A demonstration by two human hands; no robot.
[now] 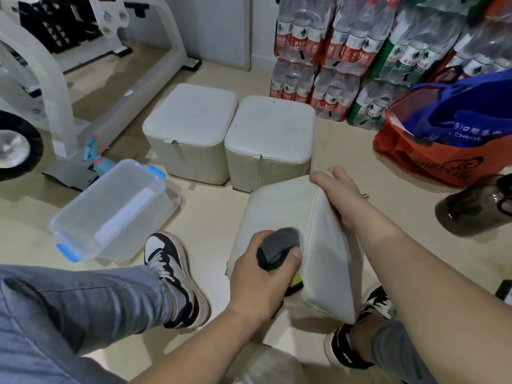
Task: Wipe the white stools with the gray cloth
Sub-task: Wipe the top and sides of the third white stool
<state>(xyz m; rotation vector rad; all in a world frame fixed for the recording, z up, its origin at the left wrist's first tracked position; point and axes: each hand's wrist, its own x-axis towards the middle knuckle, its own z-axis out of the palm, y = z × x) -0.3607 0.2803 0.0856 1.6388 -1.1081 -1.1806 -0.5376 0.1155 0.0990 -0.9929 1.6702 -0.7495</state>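
Observation:
A white stool is tipped between my feet, one edge raised. My left hand grips the bunched gray cloth, which has a yellow-green edge, and presses it against the stool's left face. My right hand grips the stool's upper far corner and holds it tilted. Two more white stools stand upright side by side on the floor beyond: one on the left and one on the right.
A clear plastic box with blue clips lies tilted at the left. Packs of water bottles are stacked at the back right. An orange and blue bag and a dark jug sit at the right. A white frame with a wheel stands at the left.

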